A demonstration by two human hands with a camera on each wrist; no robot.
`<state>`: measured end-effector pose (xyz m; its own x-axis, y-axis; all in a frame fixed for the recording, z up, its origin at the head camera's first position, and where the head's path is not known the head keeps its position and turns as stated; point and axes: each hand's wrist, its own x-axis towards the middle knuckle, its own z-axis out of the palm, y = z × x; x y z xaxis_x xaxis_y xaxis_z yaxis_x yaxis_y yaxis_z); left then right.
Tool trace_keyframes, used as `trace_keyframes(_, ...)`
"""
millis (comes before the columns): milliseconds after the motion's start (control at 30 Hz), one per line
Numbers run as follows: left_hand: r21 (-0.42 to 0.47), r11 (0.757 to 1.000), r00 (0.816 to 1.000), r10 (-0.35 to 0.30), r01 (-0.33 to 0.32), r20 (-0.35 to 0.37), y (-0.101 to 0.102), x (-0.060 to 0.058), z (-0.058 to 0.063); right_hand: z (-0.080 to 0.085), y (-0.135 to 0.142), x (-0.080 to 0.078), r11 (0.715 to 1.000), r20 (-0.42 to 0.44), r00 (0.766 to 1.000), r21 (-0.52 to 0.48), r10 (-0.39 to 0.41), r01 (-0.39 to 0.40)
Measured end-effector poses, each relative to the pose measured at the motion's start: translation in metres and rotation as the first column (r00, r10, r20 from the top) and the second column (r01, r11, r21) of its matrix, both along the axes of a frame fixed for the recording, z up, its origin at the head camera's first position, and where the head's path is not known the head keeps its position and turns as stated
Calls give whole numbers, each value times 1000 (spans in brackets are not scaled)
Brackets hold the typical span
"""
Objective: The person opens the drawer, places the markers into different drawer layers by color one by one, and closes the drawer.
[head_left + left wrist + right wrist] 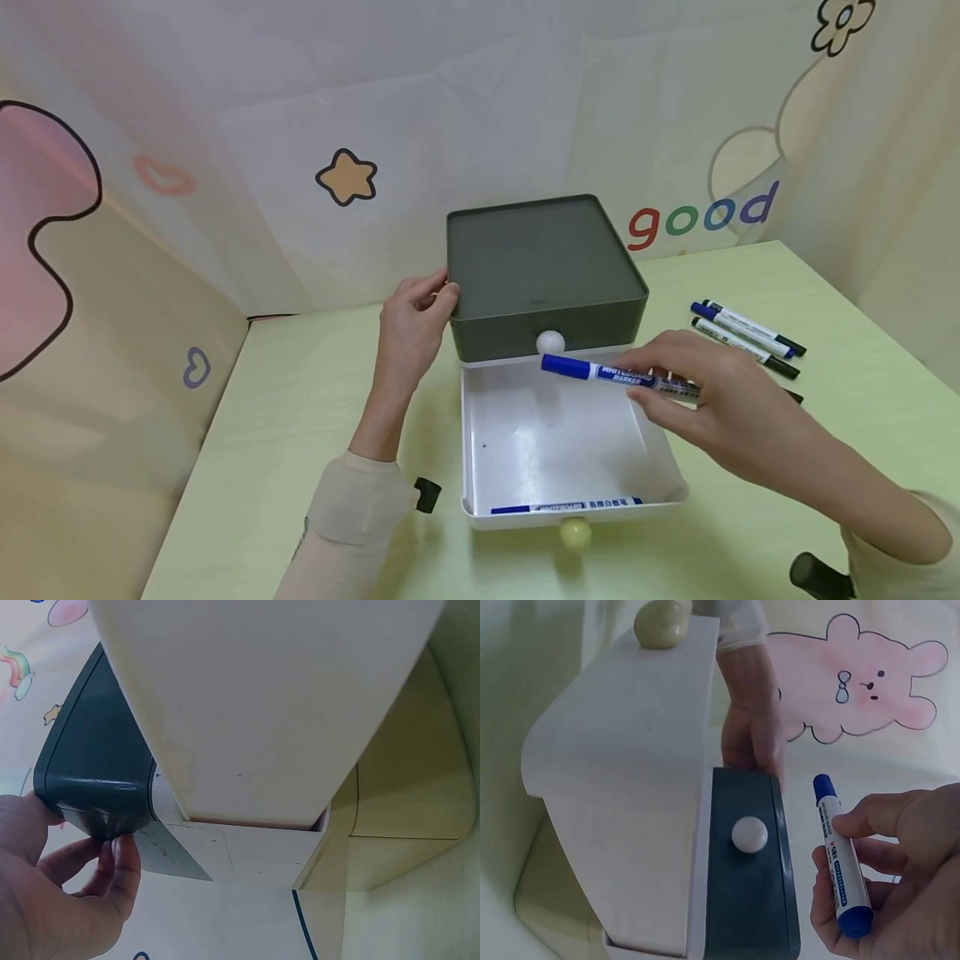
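Above the pulled-out white drawer [551, 450], the right hand [720, 400] pinches a blue whiteboard marker [603, 372] by its barrel. If lowered too near the gray box [543, 258], the marker could catch on the white knob [551, 342]; a loosened pinch could drop it onto the rim. Weight on the extended drawer might tip the unit. The left hand [412, 325] touches the box's left side; whether it grips cannot be told. A second marker [566, 506] lies along the drawer's front wall, behind the yellow knob [576, 534]; spare markers [738, 327] rest rightward on the tabletop [285, 433].
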<state>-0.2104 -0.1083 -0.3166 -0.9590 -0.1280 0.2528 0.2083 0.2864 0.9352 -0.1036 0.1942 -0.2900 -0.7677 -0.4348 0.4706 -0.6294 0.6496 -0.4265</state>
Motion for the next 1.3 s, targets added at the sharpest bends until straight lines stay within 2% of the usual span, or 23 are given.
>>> trace_keyframes(167, -1, 1000, 1000, 1, -1, -3, 0, 0, 0, -4, -15, 1, 996, 129, 992, 89, 17, -28)
trace_keyframes(300, -1, 1000, 1000, 2, -2, -4, 0, -1, 0, -9, -25, -1, 984, 187, 981, 159, 54, -84)
trace_keyframes(633, -3, 1000, 1000, 3, -3, 7, 0, 0, 0, -18, -49, -1, 954, 233, 969, 261, 87, -148)
trace_keyframes(800, 1, 1000, 1000, 0, 0, 9, 0, 0, 0, -21, -56, -3, 945, 259, 960, 273, 110, -182)
trace_keyframes(1000, 8, 1000, 1000, -3, 2, 8, -1, -1, -1, -27, -60, -5, 934, 238, 958, 279, 157, -223)
trace_keyframes(1300, 6, 1000, 1000, -7, 7, 5, -1, 0, 0, -31, -65, -6, 923, 225, 959, 304, 173, -238)
